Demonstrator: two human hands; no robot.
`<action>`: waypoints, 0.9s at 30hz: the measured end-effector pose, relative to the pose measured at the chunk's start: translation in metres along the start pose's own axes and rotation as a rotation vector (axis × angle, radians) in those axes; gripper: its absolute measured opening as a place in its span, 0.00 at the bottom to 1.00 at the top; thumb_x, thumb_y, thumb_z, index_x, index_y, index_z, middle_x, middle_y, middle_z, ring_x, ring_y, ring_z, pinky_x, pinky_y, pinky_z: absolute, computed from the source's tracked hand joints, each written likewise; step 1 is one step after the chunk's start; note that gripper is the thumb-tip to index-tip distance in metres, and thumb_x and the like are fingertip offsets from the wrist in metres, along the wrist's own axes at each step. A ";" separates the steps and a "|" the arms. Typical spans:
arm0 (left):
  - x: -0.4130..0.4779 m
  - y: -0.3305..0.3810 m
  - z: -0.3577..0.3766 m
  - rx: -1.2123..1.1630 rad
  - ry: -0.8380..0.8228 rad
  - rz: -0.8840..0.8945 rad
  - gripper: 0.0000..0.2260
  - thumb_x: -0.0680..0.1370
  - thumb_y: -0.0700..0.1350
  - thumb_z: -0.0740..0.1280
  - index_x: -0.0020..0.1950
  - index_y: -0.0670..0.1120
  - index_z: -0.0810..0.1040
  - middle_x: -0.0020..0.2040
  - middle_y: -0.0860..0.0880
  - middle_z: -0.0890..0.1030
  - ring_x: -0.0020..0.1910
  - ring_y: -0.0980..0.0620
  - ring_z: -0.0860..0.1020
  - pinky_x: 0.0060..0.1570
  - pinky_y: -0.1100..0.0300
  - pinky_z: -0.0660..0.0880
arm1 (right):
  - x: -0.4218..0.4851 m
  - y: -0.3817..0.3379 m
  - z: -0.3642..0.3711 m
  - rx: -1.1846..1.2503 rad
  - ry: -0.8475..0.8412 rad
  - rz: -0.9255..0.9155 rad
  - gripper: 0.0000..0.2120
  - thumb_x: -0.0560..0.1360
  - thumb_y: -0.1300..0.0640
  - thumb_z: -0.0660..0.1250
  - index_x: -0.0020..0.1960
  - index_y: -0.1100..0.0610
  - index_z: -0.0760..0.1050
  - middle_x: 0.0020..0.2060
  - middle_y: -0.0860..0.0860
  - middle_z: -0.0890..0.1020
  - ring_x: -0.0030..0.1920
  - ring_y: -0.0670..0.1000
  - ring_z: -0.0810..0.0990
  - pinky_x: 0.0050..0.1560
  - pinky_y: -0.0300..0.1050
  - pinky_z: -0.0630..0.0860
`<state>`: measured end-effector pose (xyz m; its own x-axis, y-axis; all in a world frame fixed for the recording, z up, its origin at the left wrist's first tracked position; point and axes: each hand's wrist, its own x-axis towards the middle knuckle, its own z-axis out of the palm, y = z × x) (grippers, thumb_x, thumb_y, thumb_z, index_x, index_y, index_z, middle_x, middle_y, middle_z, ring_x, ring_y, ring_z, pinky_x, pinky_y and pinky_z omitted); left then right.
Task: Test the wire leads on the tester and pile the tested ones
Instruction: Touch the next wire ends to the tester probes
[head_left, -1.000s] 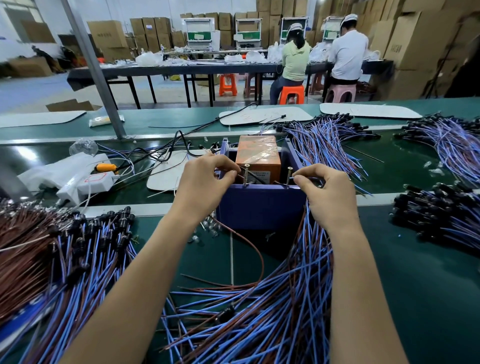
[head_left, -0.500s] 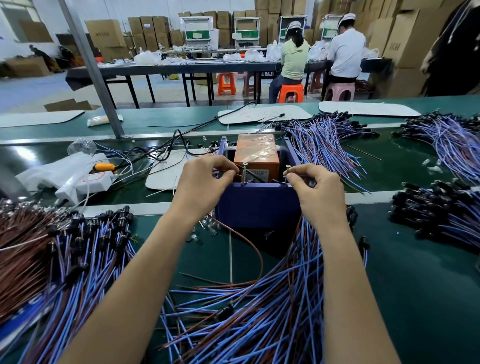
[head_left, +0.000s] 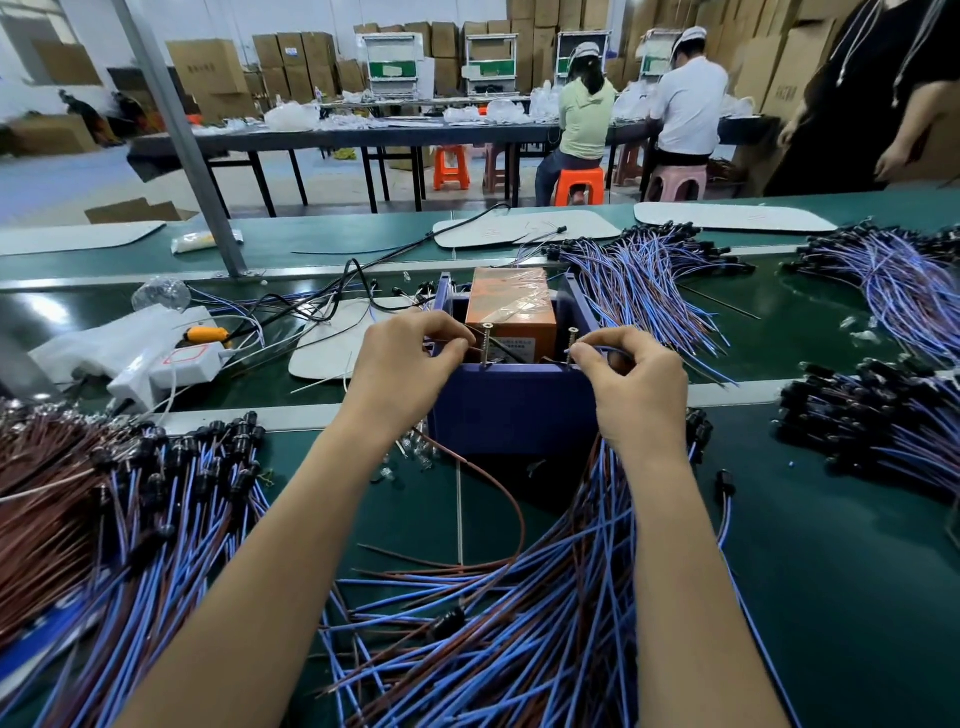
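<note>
The step in hand is the test itself: the two wire ends go to the two screw posts standing on the near wall of the tester (head_left: 511, 410), the blue box on the green surface (head_left: 831, 571). The left hand (head_left: 410, 358) sits at the tester's near-left corner. Its fingers (head_left: 457, 349) are pinched together on the end of the brown wire (head_left: 519, 512), just beside the left post (head_left: 487, 343); whether the tip touches I cannot tell. The right hand (head_left: 631, 382) is at the near-right corner. Its fingers (head_left: 582, 358) are clamped on the end of the blue wire (head_left: 605, 349), at the right post (head_left: 572, 347) and seemingly touching it.

To do this well, I judge both tips must press on the posts at once — a tip that slips off could read as a dead lead. Pinch close to the tips so the thin wire cannot bend away, and brace both hands against the tester's wall until the result shows; where it shows is not plain from here. The brown wire loops down in front of the tester into the heap of leads (head_left: 519, 639), so lift it clear of its neighbours before carrying it off — otherwise it may drag others along. A left pile (head_left: 130, 519) and a right pile (head_left: 883, 431) flank the tester; which one takes tested leads I cannot say.
</note>
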<state>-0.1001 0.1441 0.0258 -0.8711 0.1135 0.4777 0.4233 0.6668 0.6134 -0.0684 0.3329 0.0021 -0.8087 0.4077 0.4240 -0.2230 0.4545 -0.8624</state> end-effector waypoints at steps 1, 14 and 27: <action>0.000 0.000 0.000 0.003 0.003 0.001 0.06 0.75 0.40 0.68 0.45 0.48 0.84 0.40 0.54 0.81 0.32 0.70 0.72 0.37 0.75 0.64 | 0.000 0.002 -0.002 0.018 0.006 0.015 0.08 0.72 0.57 0.73 0.38 0.48 0.76 0.32 0.47 0.75 0.37 0.49 0.73 0.40 0.36 0.70; 0.001 -0.002 0.001 0.030 -0.051 -0.006 0.06 0.76 0.40 0.67 0.44 0.48 0.83 0.40 0.54 0.80 0.38 0.64 0.73 0.38 0.76 0.65 | 0.006 0.004 -0.015 0.196 0.000 0.113 0.11 0.73 0.61 0.70 0.35 0.48 0.79 0.34 0.45 0.81 0.34 0.39 0.76 0.38 0.28 0.72; 0.000 0.000 0.000 0.028 -0.034 -0.019 0.06 0.76 0.40 0.68 0.44 0.48 0.84 0.39 0.55 0.79 0.37 0.66 0.73 0.37 0.80 0.64 | 0.004 -0.003 -0.017 0.170 -0.078 0.106 0.11 0.73 0.62 0.70 0.36 0.49 0.80 0.31 0.45 0.79 0.32 0.39 0.75 0.36 0.28 0.71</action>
<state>-0.1002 0.1447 0.0259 -0.8872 0.1251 0.4441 0.3995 0.6897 0.6039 -0.0616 0.3468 0.0112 -0.8709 0.3800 0.3117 -0.2181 0.2696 -0.9380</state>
